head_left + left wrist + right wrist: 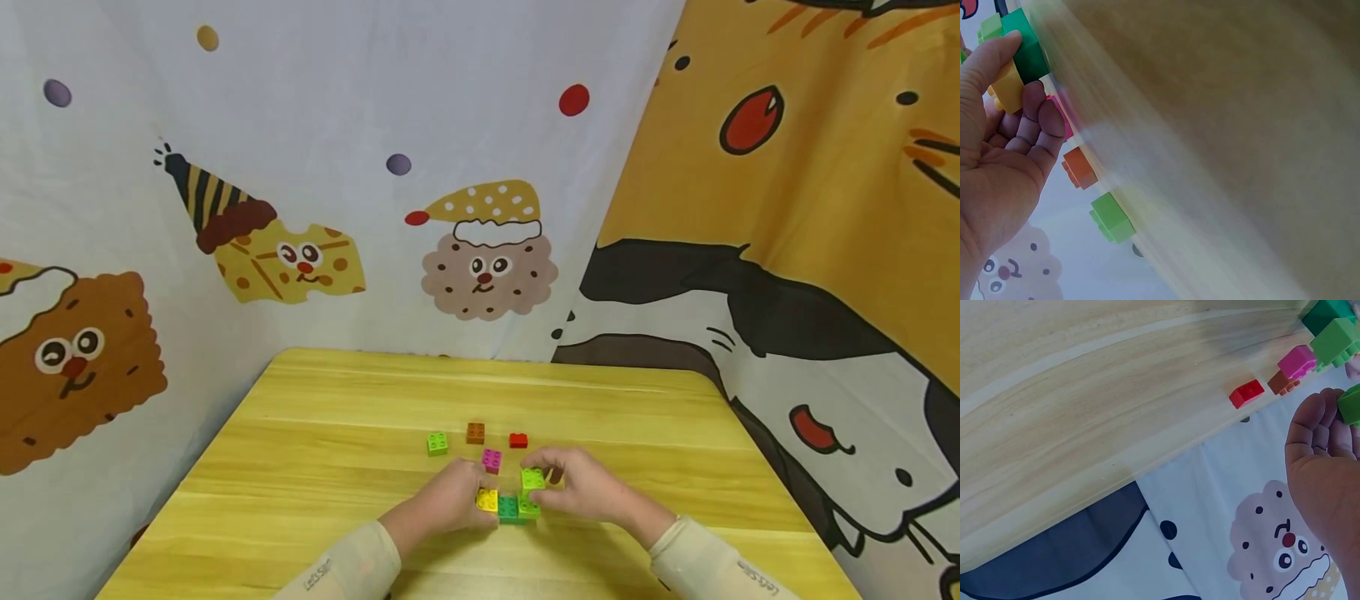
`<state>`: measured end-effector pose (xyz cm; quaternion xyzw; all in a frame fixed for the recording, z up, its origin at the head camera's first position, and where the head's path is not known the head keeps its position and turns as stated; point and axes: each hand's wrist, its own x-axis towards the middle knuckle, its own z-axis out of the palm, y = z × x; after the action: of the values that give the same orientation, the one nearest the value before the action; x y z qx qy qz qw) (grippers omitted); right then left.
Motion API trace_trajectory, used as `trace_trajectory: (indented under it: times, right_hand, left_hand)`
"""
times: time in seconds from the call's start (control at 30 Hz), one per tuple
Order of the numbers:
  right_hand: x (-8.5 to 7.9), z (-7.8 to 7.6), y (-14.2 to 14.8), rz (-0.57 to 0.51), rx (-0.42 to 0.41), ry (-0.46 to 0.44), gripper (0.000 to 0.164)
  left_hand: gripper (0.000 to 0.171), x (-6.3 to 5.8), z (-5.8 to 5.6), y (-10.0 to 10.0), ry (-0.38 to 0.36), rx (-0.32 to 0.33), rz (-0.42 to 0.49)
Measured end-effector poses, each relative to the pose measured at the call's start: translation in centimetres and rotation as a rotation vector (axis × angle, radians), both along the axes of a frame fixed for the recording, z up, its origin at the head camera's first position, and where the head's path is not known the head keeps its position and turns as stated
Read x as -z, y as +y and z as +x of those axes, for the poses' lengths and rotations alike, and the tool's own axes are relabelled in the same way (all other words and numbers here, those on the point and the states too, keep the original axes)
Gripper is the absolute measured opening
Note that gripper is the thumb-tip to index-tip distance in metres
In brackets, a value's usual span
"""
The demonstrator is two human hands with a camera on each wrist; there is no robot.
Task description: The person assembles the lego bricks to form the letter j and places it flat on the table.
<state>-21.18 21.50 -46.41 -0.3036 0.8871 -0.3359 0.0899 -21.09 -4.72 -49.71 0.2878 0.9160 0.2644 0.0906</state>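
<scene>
My left hand (452,497) grips the yellow brick (487,500) at the left end of a dark green brick (508,509), with the thumb reaching onto the dark green one in the left wrist view. A lime green brick (529,507) sits on the dark green brick's right end. Just above it, my right hand (583,486) pinches a second lime green brick (532,477) between thumb and fingers. The right wrist view shows a gap between this held brick (1350,405) and the lime brick below (1337,341).
Beyond the hands lie a magenta brick (491,460), a brown brick (476,433), a red brick (518,440) and another lime green brick (437,443). They rest on a wooden table (337,417). A printed cloth (337,125) hangs behind the table's far edge.
</scene>
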Motion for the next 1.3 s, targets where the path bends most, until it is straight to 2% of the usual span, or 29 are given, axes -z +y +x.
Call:
trace_trajectory:
  times: [0.53,0.67,0.83,1.07,1.3]
  right_hand:
    - [0.4,0.5,-0.1,0.011,-0.007,0.021,0.037]
    - [0.7,0.8,-0.2,0.014,-0.008,0.035,0.038]
    - [1.2,1.1,-0.4,0.059,-0.003,0.044,0.040]
    - [1.3,1.7,-0.7,0.109,-0.003,0.100,0.043]
    - [1.5,2.0,-0.7,0.073,-0.006,0.080,0.046]
  left_hand:
    - [0.044,0.0,0.0,0.0,-0.016,0.014,0.020]
    - [0.044,-0.1,-0.1,0.0,0.003,0.026,0.019]
    - [0.044,-0.1,0.0,0.0,0.014,0.032,0.022]
    - [0.044,-0.1,0.1,0.0,-0.007,0.020,0.024]
    - [0.046,0.1,0.0,0.0,0.000,0.014,0.012]
